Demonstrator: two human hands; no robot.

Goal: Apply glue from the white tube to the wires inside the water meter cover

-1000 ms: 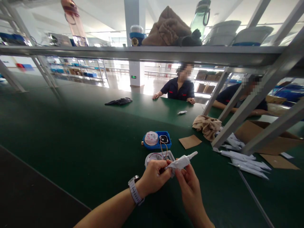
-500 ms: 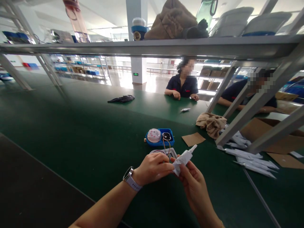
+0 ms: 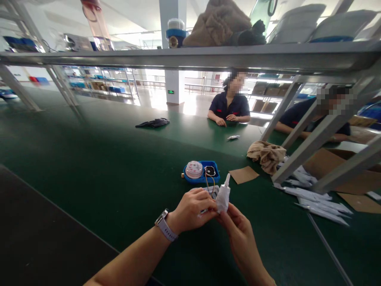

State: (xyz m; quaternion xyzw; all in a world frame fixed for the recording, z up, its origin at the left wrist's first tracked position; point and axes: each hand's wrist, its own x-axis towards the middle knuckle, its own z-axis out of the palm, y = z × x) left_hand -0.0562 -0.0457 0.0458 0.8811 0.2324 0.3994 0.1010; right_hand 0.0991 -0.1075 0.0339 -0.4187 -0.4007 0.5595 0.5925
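2 hands, left (image 3: 195, 210) and right (image 3: 238, 228), fingers clamped on crinkled white tube (image 3: 223, 198) | near edge left (bare green tabletop (image 3: 98, 171))

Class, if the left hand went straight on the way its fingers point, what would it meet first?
Probably the white tube: the left hand points at its lower part, close to the right hand's fingers. One view leaves depth unclear.

White tube (image 3: 223, 197) in hands (image 3: 214, 214), nozzle up, near blue meter (image 3: 196, 179).
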